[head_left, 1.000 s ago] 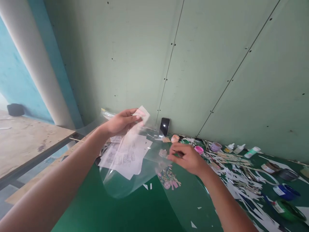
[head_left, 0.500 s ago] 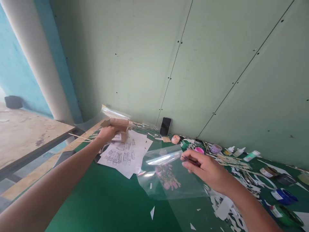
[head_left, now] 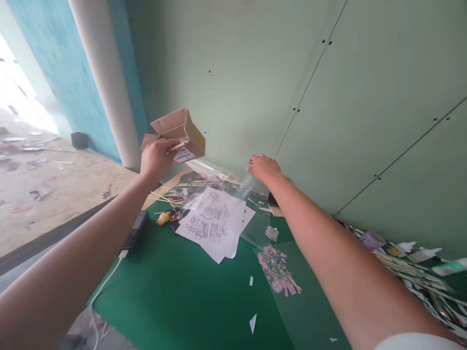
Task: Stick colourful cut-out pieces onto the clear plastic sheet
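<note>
My left hand (head_left: 156, 158) grips an open cardboard box (head_left: 195, 138) with raised flaps and a white label, lifted above the table's back left corner. My right hand (head_left: 265, 169) reaches out toward the wall, fingers closed on a clear plastic sheet (head_left: 250, 184) that hangs below it. A small thin thing shows at its fingertips, too small to name. Between the arms lie white papers (head_left: 219, 245) printed with line drawings. Right of them is a heap of pink and multicoloured cut pieces (head_left: 278, 270) on a clear film.
A phone (head_left: 136, 231) with a white cable (head_left: 105, 279) lies at the table's left edge. Thin wooden sticks (head_left: 166, 198) and a small yellow figure (head_left: 163, 218) are near the papers. Glue bottles (head_left: 423, 253) and more sticks stand at right. The green wall closes off the back.
My left hand has lifted the cardboard box off the table. My right hand has moved forward to the back with the clear sheet, uncovering the coloured pieces. The view has turned left.
</note>
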`<state>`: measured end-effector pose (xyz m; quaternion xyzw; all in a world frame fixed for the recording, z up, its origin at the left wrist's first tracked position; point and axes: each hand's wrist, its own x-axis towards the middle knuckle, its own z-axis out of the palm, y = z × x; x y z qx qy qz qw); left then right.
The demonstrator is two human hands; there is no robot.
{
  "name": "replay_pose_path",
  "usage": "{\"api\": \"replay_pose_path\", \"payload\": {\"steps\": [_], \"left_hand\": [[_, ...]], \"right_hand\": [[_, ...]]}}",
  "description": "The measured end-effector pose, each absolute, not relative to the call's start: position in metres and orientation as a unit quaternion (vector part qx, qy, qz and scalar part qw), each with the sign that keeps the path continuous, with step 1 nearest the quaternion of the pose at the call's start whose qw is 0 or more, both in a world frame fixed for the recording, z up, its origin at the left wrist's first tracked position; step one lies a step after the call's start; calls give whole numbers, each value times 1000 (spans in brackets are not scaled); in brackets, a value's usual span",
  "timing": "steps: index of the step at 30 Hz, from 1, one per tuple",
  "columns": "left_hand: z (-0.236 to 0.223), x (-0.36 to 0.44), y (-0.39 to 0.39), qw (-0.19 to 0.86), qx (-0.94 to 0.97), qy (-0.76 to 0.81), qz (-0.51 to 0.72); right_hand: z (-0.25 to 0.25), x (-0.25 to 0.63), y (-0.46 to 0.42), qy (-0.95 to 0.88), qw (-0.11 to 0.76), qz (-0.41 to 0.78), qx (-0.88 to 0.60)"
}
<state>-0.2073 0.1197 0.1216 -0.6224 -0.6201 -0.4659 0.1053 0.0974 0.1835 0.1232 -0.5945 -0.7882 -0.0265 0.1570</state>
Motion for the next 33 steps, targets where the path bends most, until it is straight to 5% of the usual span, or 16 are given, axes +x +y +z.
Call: {"api": "replay_pose_path", "payload": {"steps": [4,8,12,16,21,28,33], "left_hand": [[104,-182,111,101,-676,-597,-420],[58,-149,117,64,-757,-596,-259],[15,-129,132,27,-765,-599,-236],[3,-112,128,31,-741,-617,-263],[-11,-45,53,53,-642,-643,-414],[-68,56,-25,-114,-813,-528,-219],[-82,63,-10,-127,-787,-552,-246]], "right_hand": [[105,89,165,-745,209,-39,-632],[69,118,109,-736,266,33,-622],[28,177,31,-735,323,137,-580],[-12,249,-57,-666,314,195,-648],[-64,321,-141,-514,247,129,-811],[-99,328,-195,-515,247,52,-819],[-116,287,-237,-627,216,75,-745]]}}
